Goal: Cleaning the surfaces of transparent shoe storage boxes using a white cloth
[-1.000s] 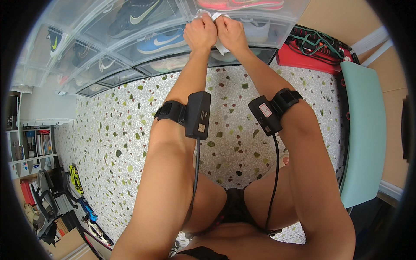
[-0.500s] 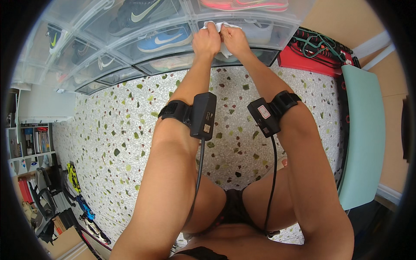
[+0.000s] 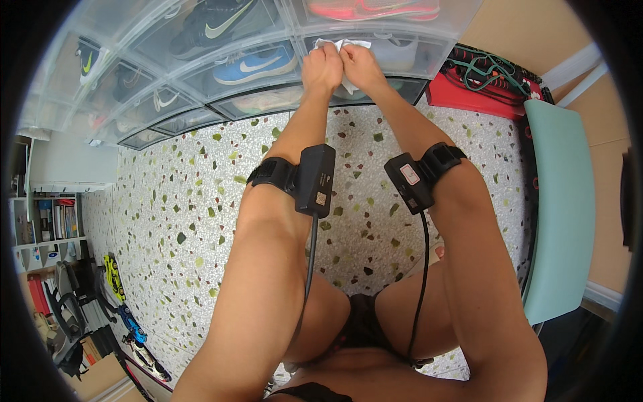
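Both my hands are close together at the front of a stack of clear plastic shoe boxes (image 3: 189, 67). A thin white cloth or tissue (image 3: 349, 44) is bunched between them, its corner hanging below. My left hand (image 3: 323, 70) has its fingers curled on the cloth's left part. Close beside it, my right hand (image 3: 362, 65) grips the right part, knuckles up. Directly behind is a box with a pale shoe (image 3: 400, 55), partly covered by the right hand. A blue shoe (image 3: 254, 63) shows through the box to the left, and a pink shoe (image 3: 375, 9) in the one above.
A red case (image 3: 462, 96) topped with green cords (image 3: 495, 75) lies right of the boxes. A pale teal padded bench (image 3: 561, 208) runs along the right. Toy cars (image 3: 114, 276) and a bookshelf (image 3: 61, 224) are at left. Cabled black devices (image 3: 315, 181) are strapped to both forearms.
Both hands have shifted slightly down and toward each other, still gripping the white cloth. More of its upper edge shows above the fingers.
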